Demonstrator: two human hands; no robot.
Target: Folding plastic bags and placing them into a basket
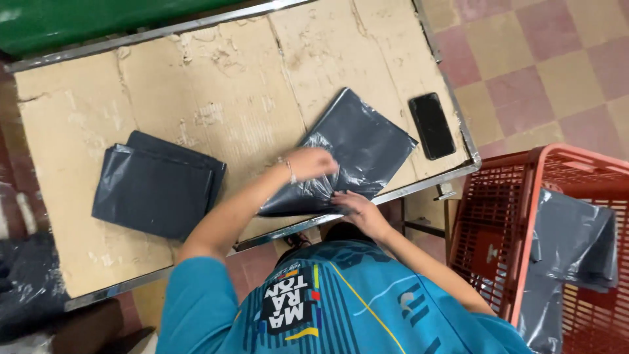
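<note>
A dark grey plastic bag (367,141) lies tilted on the cardboard-covered table (216,85), near its front edge. My left hand (313,164), a thin bracelet on its wrist, curls its fingers into the crinkled near part of the bag and grips it. My right hand (356,204) holds the same bag at its near edge, just over the table's metal rim. The two hands are close together, with the bag's near corner bunched between them.
A stack of folded dark grey bags (157,187) lies on the table's left part. A black phone (432,124) rests near the right rim. A red plastic basket (498,223) holding grey bags (576,239) stands on the tiled floor at the right.
</note>
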